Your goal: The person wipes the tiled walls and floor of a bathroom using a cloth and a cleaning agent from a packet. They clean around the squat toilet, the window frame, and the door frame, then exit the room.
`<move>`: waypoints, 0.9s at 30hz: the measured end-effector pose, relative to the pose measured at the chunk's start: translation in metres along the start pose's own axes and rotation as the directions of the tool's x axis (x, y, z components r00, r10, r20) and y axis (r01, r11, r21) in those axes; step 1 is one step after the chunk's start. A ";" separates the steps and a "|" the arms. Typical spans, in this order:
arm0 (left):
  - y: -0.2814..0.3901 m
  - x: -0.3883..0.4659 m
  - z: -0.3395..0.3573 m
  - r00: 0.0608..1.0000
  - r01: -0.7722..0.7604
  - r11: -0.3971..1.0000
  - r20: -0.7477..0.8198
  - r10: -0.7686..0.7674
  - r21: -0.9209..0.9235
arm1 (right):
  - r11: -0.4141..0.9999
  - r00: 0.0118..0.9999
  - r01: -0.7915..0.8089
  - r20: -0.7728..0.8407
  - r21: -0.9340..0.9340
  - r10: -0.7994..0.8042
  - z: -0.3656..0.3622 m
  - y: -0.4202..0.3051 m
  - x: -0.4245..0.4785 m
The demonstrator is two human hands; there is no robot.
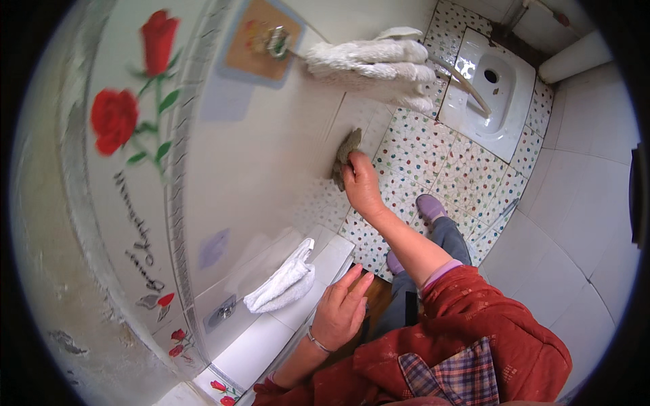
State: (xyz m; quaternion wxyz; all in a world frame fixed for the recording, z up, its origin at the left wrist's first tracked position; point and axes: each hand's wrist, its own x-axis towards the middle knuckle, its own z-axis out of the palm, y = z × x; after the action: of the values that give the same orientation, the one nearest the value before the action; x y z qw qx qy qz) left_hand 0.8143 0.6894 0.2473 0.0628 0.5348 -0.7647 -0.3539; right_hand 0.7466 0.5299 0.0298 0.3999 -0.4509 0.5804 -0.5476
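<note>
My right hand [363, 185] grips a crumpled grey-brown cloth [349, 147] and holds it against the pale tiled wall [254, 172]. My left hand [339, 312], with a bracelet at the wrist, is lower down near the tiled ledge [277, 337]. It holds nothing, and its fingers are stretched out. Just left of it, a folded white towel [284, 284] hangs at the wall above the ledge. Farther up, a larger white towel [376, 63] hangs from a metal hook [278, 43].
A white squat toilet [500, 104] is set in the speckled tile floor [414, 142], with a hose [459, 81] reaching into its bowl. Beyond it runs a white pipe [576, 56]. A thin rod [500, 218] lies along the right wall. My purple shoes [430, 205] stand on the floor.
</note>
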 end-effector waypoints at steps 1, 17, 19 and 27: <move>-0.001 -0.007 -0.002 1.000 0.007 1.000 -0.013 -0.007 0.009 | 0.998 0.998 0.055 -0.018 0.005 -0.055 -0.004 -0.020 0.008; -0.019 -0.070 -0.003 0.993 0.100 0.995 -0.057 -0.102 -0.025 | 0.974 0.912 0.195 0.343 0.115 -0.223 0.005 -0.091 -0.051; -0.035 -0.078 0.005 0.986 0.146 0.986 -0.073 -0.152 -0.085 | 0.994 0.935 0.102 0.339 0.033 -0.107 0.007 -0.046 -0.059; -0.046 -0.071 -0.007 0.910 0.179 0.609 -0.105 -0.401 -0.773 | 0.882 0.877 0.373 0.199 0.289 -0.436 0.006 -0.165 -0.047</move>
State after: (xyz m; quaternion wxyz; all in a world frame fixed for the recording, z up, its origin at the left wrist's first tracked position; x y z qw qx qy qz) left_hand 0.8831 0.7387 0.2444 0.3209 0.6213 -0.4367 -0.5660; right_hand 0.7797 0.5747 0.1919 0.3996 -0.5781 0.3441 -0.6227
